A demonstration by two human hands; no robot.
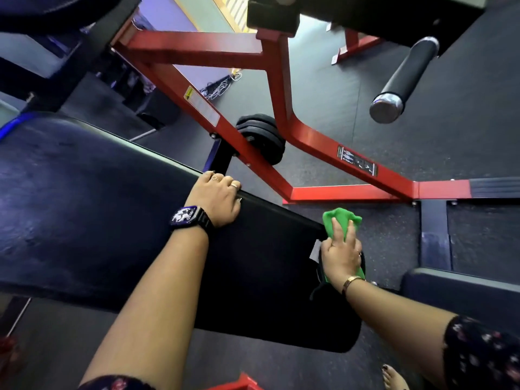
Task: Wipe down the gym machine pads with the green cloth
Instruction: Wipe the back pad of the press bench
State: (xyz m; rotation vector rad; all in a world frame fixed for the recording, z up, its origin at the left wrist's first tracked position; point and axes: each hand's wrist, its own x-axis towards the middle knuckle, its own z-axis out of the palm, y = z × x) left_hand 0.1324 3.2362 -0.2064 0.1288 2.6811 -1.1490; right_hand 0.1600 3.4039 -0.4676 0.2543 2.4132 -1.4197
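A long black padded bench pad (pixel 112 209) runs from the left to the lower middle of the view. My left hand (pixel 218 199), with a dark watch on the wrist, rests on the pad's far edge, fingers curled over that edge. My right hand (pixel 342 253) presses the green cloth (pixel 342 219) against the pad's right end with fingers spread flat. Part of the cloth sticks out above my fingers and a strip shows below my palm.
The red steel frame (pixel 284 108) of the machine crosses behind the pad, with black weight plates (pixel 261 139) on it. A black roller handle (pixel 405 80) juts out at the upper right. Another dark pad (pixel 461 291) lies at the right. Rubber floor all around; my foot (pixel 394 378) at the bottom.
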